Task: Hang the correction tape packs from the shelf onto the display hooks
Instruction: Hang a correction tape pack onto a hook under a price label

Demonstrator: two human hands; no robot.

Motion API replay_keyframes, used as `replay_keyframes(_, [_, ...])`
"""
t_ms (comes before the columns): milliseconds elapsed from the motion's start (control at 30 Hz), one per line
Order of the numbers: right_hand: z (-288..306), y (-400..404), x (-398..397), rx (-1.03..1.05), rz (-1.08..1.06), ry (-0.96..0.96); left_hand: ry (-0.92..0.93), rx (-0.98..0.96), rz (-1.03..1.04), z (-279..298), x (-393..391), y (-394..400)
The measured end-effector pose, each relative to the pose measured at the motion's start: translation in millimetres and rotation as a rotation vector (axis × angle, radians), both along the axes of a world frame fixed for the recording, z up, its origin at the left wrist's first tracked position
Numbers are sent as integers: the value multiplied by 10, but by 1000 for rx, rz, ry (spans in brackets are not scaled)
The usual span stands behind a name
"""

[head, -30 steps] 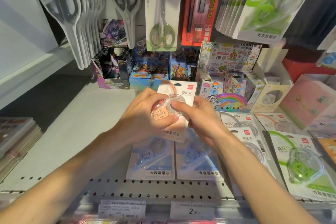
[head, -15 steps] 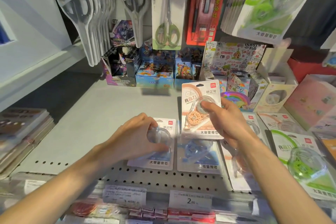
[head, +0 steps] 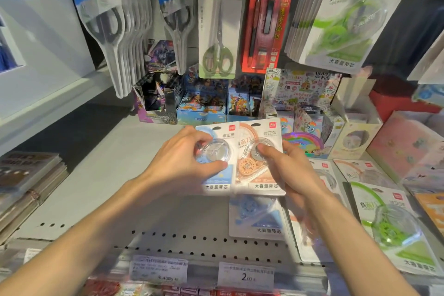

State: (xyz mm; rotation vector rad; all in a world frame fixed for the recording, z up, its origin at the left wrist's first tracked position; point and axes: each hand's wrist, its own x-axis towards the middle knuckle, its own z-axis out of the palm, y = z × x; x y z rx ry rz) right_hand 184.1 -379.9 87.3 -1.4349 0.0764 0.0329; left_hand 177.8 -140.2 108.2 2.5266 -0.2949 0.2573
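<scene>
My left hand (head: 185,161) grips a blue correction tape pack (head: 221,185) by its clear blister, lifted above the shelf. My right hand (head: 286,170) holds an orange correction tape pack (head: 262,175) right beside it, thumb on the blister. The two packs touch side by side in front of me. One more blue pack (head: 258,220) lies flat on the white shelf (head: 96,190) below them. Green packs (head: 394,226) and other packs lie flat at the right. A row of green correction tape packs (head: 336,19) hangs from a hook at the upper right.
Scissors packs (head: 115,26) hang at the upper left, green scissors (head: 217,31) and a red pen pack (head: 264,24) hang in the middle. Card boxes (head: 201,103) line the shelf back. Notebooks (head: 26,182) are stacked at the left. Price tags (head: 245,275) sit on the front rail.
My left hand picked the left blue pack off the shelf and raised it next to the orange pack held by my right hand. The camera tilted upward.
</scene>
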Motion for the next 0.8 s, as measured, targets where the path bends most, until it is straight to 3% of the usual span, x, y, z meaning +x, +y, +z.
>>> replay_keyframes(233, [188, 78, -91, 122, 168, -45, -146, -94, -106, 217, -24, -395])
replay_keyframes(367, [317, -29, -146, 138, 106, -88, -158, -182, -156, 317, -49, -477])
replay_keyframes(500, [459, -178, -223, 178, 62, -151, -237, -324, -56, 375, -54, -583])
replay_keyframes(567, [542, -254, -274, 194, 62, -192, -98, -476, -39, 440, -61, -669])
replay_keyframes(667, [664, -375, -337, 205, 59, -264, 200, -841, -206, 539, -54, -812])
replay_keyframes(800, [799, -591, -407, 171, 92, -335, 158, -901, -309, 652, -98, -997])
